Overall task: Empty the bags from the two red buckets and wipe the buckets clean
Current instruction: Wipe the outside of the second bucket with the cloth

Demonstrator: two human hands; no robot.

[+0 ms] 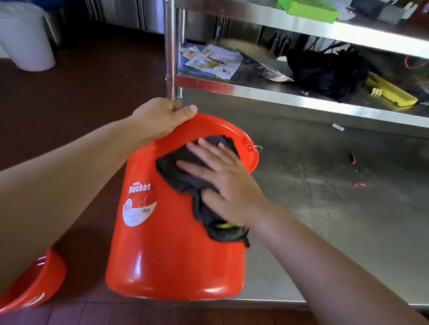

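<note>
Bucket tipped on its side for wiping

Wiping looks well under way on the red bucket, which lies tilted with its base toward the person and its mouth pointing away, resting partly on the steel surface. The left hand grips the far rim with curled fingers, steadying it. The right hand lies flat, fingers straight, pressing a dark cloth against the upper outer wall near the rim. The bucket's long axis runs away from the body, so strokes can travel along it toward the base. A second red bucket sits low on the left, seemingly on the floor; its inside is hard to read.
</note>
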